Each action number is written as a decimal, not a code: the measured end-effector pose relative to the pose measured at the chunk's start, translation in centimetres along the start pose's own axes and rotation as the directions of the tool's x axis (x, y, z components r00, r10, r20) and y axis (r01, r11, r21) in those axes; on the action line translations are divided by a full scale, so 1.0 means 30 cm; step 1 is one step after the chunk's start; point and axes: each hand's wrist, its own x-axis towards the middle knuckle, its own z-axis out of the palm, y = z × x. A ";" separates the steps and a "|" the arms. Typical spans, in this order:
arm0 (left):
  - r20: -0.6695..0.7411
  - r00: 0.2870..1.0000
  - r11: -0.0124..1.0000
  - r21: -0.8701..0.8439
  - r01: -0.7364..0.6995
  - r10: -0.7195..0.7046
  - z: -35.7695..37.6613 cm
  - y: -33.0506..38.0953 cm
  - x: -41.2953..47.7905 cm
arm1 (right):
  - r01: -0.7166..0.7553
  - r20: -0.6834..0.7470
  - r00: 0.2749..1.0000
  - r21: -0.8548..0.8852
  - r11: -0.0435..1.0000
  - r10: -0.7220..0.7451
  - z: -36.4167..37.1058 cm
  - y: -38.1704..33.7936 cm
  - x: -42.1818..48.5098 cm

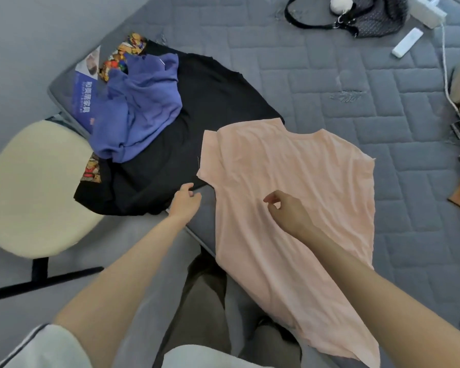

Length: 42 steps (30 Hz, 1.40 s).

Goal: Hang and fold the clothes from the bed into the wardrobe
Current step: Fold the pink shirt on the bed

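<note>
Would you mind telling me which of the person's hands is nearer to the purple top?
Left. The left hand is at the black garment's near edge, below and right of the purple top; the right hand is farther right, over the pink shirt.

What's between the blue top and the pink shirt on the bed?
In the head view, a black garment lies between the blue top and the pink shirt; the blue top rests on it.
</note>
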 end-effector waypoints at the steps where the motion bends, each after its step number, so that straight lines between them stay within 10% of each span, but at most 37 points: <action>1: 0.019 1.000 1.000 -0.022 0.009 -0.009 -0.007 0.006 0.064 | 0.007 -0.001 1.000 -0.018 1.000 -0.007 0.013 -0.041 0.061; 18: 0.173 0.985 0.995 0.094 -0.029 0.013 0.084 -0.042 0.591 | 0.166 0.097 0.983 -0.148 0.975 -0.153 0.237 -0.426 0.898; 23: 0.128 0.987 0.996 -0.021 -0.090 0.092 0.080 -0.078 0.576 | 0.016 0.155 0.988 -0.221 0.975 0.019 0.279 -0.474 1.037; 29: 0.183 0.978 0.989 -0.123 -0.077 0.098 0.034 -0.123 0.543 | 0.173 0.212 0.974 -0.445 0.879 -0.084 0.294 -0.559 1.053; 42: 0.030 0.979 0.961 -0.200 -0.190 0.199 0.057 -0.100 0.374 | 0.359 0.220 0.905 0.067 0.931 -0.364 0.221 -0.541 0.880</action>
